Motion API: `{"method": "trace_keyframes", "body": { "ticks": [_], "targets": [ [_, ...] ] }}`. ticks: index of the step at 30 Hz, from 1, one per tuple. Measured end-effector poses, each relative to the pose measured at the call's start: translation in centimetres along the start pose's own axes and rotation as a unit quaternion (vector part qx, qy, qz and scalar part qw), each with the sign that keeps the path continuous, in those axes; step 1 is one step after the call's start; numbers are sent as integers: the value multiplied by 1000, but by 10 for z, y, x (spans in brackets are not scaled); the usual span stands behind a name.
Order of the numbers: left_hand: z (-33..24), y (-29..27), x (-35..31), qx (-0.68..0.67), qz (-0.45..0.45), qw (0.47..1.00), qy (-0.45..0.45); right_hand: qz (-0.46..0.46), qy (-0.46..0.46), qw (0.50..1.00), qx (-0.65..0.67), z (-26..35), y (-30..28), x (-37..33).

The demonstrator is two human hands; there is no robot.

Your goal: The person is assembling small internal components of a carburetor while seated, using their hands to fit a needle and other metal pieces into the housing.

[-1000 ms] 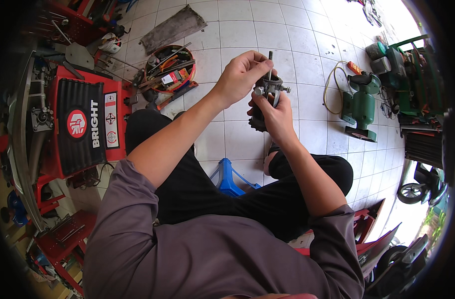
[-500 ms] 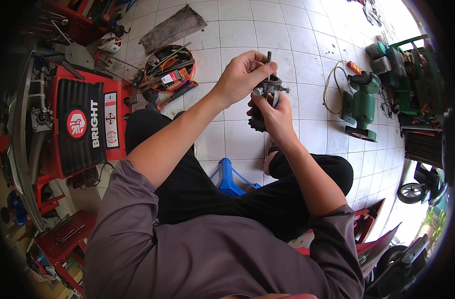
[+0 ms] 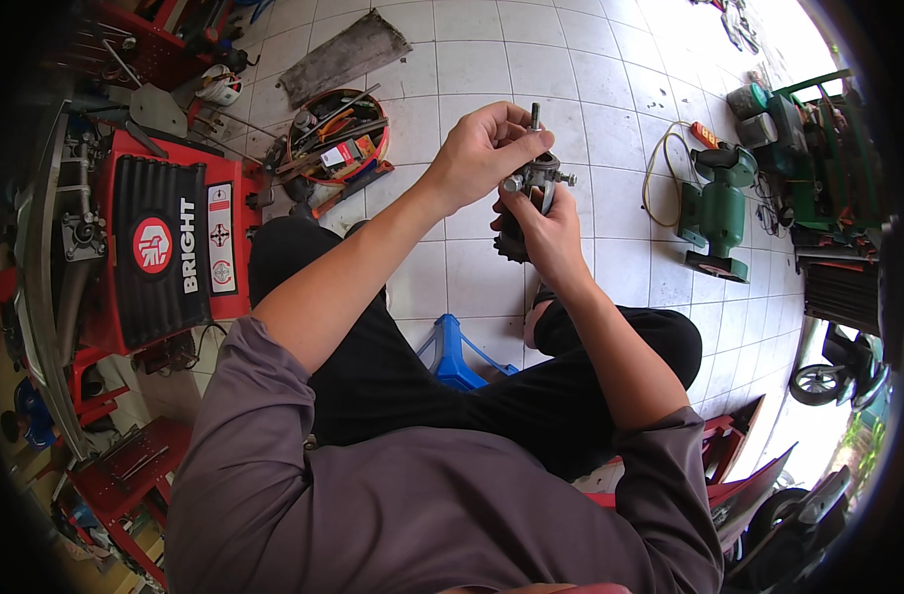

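Out in front of my knees I hold a metal carburetor [image 3: 542,174] with small bolts and fittings on its sides. My right hand [image 3: 551,236] is closed around its lower body, the thumb pressed on the near side. A dark, toothed-looking part [image 3: 511,246] shows below my fingers. My left hand [image 3: 483,156] is closed at the carburetor's top, its thumb and fingers pinching a slim upright rod [image 3: 535,117]. The rod's tip sticks up past the thumb. My fingers hide where the rod meets the body.
On the tiled floor, a round tub of tools [image 3: 335,139] stands ahead left, near a grey mat [image 3: 345,57]. A red machine [image 3: 165,247] is at my left. A green bench grinder [image 3: 721,213] lies right with a cable. A blue stool [image 3: 452,356] is between my legs.
My left thumb has shifted slightly lower, and more of the rod's pale lower part shows above it. My right hand and the carburetor have stayed in nearly the same place.
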State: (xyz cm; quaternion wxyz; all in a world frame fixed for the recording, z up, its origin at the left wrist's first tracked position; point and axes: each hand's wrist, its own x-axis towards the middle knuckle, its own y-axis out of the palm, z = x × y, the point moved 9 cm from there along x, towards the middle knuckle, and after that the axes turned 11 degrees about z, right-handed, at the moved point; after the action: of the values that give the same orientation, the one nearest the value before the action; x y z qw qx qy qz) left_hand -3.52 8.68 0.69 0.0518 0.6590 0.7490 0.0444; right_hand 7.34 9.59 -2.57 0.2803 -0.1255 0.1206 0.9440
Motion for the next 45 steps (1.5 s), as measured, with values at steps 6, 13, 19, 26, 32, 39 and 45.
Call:
{"method": "trace_keyframes", "body": {
  "ticks": [6,13,19,26,32,39,45],
  "targets": [
    [0,1,0,-16,3,1000,2,-2,-11,1000,17,0,0,1],
    [0,1,0,-1,6,1000,-1,2,-3,1000,3,-1,0,1],
    [0,1,0,10,3,1000,-6,0,-10,1000,17,-2,0,1],
    [2,0,1,25,3,1000,-9,0,-11,1000,4,-5,-1,2],
    [3,3,3,13,14,1000,-6,-7,-6,1000,11,-4,-2,2],
    [5,0,2,-40,8,999,5,-13,9,999,30,0,0,0],
    [5,1,1,-26,6,1000,-4,-8,5,1000,25,-3,0,0]
  ]
}}
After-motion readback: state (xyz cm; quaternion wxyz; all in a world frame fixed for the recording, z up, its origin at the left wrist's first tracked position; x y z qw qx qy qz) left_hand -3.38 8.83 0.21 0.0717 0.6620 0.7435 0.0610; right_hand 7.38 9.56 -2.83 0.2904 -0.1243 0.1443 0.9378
